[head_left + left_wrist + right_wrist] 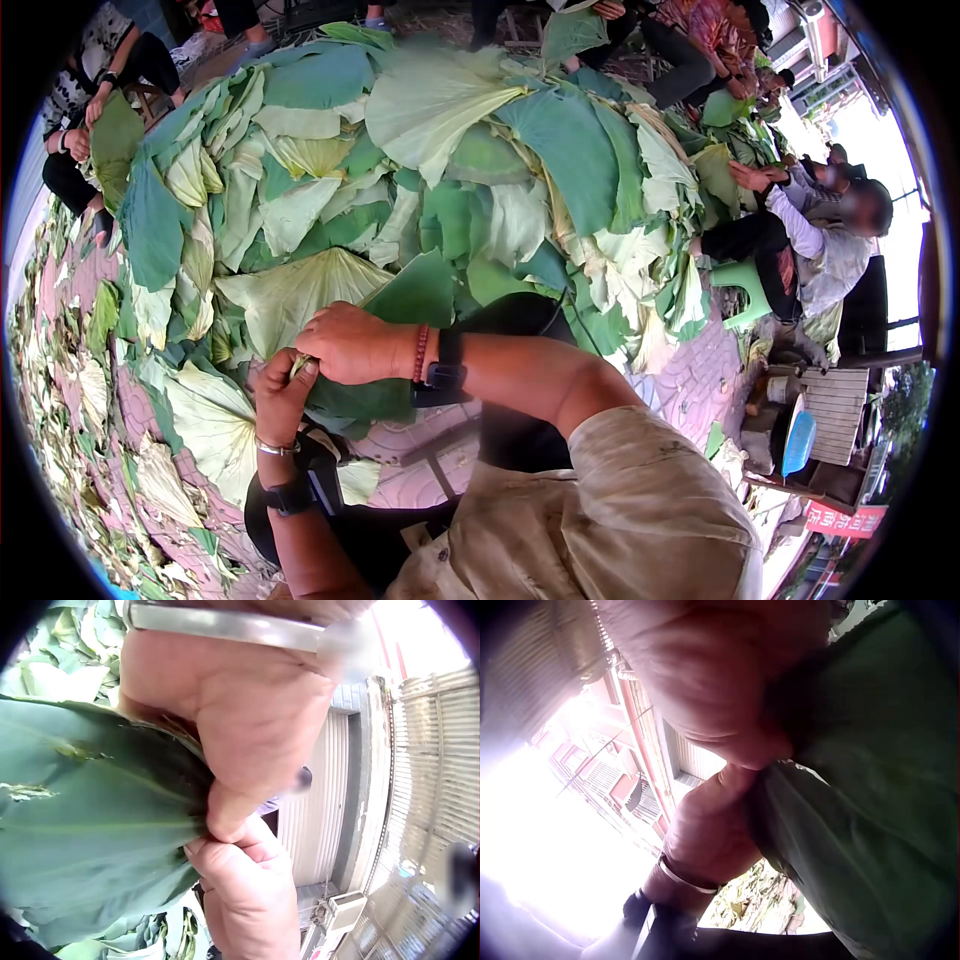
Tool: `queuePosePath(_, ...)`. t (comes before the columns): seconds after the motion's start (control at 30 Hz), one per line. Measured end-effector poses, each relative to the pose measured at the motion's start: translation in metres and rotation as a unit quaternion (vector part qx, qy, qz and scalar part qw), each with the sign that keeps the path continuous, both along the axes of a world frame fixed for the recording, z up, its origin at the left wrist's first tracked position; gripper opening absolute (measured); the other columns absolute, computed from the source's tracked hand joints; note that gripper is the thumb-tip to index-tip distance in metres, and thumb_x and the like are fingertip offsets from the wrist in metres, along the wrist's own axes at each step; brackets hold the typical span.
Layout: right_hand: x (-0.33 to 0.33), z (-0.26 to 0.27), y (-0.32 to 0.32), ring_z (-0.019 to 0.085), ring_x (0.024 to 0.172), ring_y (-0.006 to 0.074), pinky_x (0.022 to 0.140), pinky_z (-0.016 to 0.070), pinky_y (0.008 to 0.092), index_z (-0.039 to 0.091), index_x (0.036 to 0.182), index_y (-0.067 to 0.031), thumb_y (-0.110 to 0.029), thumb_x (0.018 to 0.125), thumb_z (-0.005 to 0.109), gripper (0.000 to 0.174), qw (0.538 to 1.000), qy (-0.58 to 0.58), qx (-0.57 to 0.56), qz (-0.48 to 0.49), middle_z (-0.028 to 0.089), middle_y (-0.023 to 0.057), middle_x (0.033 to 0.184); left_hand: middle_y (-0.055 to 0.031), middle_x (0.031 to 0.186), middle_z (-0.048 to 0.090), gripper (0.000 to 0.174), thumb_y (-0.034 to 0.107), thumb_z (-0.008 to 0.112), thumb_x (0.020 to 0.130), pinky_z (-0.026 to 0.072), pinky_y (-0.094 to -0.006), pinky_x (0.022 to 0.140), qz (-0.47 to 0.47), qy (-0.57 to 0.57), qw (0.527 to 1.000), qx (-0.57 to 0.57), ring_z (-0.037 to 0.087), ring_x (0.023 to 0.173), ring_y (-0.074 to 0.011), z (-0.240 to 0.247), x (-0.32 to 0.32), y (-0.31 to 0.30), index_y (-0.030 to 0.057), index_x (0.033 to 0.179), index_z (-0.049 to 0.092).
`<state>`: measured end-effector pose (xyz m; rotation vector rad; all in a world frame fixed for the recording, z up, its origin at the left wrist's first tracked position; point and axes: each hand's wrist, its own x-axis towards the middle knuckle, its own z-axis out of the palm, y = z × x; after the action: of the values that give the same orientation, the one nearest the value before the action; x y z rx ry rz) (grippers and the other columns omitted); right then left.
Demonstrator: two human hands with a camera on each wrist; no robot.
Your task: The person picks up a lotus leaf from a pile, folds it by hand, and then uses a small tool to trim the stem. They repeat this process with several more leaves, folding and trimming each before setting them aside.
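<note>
Both hands meet at the narrow gathered edge of a large green lotus leaf [105, 817]. My left hand [280, 395], with a silver bracelet above a black wrist strap, pinches the leaf there between thumb and fingers. A small pale-green bit shows at the left thumb in the head view. Right against it, my right hand [355, 345], wearing a red bead bracelet, pinches the same edge, its fingertips touching the left hand's. From there the leaf spreads away, dark green in the right wrist view. A small torn patch marks its surface in the left wrist view.
A broad heap of lotus leaves [300, 210] lies in front. Leaf scraps [160, 480] litter the pink paving at left. Several people sit around the heap, one on a green stool [740, 290] at right. A blue basin [798, 442] stands beyond, at far right.
</note>
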<state>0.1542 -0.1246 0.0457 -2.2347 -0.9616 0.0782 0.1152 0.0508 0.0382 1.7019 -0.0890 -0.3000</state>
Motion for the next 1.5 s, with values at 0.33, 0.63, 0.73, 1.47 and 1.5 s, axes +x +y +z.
queuePosePath(0.33,0.009,-0.008,-0.004,0.057,0.072,0.0379,0.064,0.0448,0.0479,0.053,0.070,-0.0017,-0.011,0.069,0.057,0.011,0.998,0.052,0.025,0.021,0.058,0.0166,0.070,0.0028,0.061,0.043,0.016,0.011,0.063,0.086,0.0305,-0.0242,0.052,0.015,-0.084,0.985,0.149,0.034,0.061,-0.0060,0.006,0.003,-0.006,0.0011,0.077,0.054)
queuePosePath(0.63,0.004,0.008,-0.005,0.055,0.066,0.0399,0.059,0.0419,0.0467,0.054,0.067,-0.0016,-0.012,0.064,0.057,0.012,0.985,0.153,0.060,0.053,0.054,0.0186,0.064,0.0078,0.069,0.048,0.015,0.011,0.061,0.088,0.0321,-0.0216,0.058,-0.067,0.050,0.996,0.037,0.037,0.067,-0.0032,0.016,-0.003,0.010,0.0022,0.077,0.057)
queuePosePath(0.73,0.005,0.012,-0.007,0.055,0.064,0.0398,0.058,0.0415,0.0456,0.053,0.067,-0.0004,-0.013,0.064,0.057,0.013,0.979,0.176,0.063,0.075,0.055,0.0194,0.065,0.0091,0.071,0.048,0.013,0.010,0.062,0.088,0.0325,-0.0195,0.060,-0.074,0.084,0.994,-0.003,0.038,0.068,-0.0022,0.023,-0.005,0.010,0.0031,0.078,0.058)
queuePosePath(1.47,0.005,0.022,-0.011,0.054,0.057,0.0215,0.057,0.0432,0.0352,0.062,0.079,0.0009,-0.011,0.066,0.064,0.018,0.946,0.258,0.148,0.132,0.058,0.0144,0.064,0.0056,0.075,0.055,0.021,0.022,0.061,0.089,0.0365,-0.0201,0.068,-0.095,0.139,0.977,-0.129,0.045,0.072,-0.0040,0.016,-0.006,0.015,0.0056,0.077,0.056)
queuePosePath(1.5,0.004,0.022,-0.013,0.054,0.057,0.0214,0.057,0.0433,0.0350,0.063,0.079,0.0008,-0.011,0.066,0.063,0.018,0.944,0.264,0.143,0.134,0.059,0.0145,0.064,0.0044,0.076,0.056,0.021,0.022,0.062,0.089,0.0375,-0.0204,0.070,-0.103,0.154,0.972,-0.141,0.047,0.073,-0.0045,0.016,-0.005,0.016,0.0053,0.078,0.057)
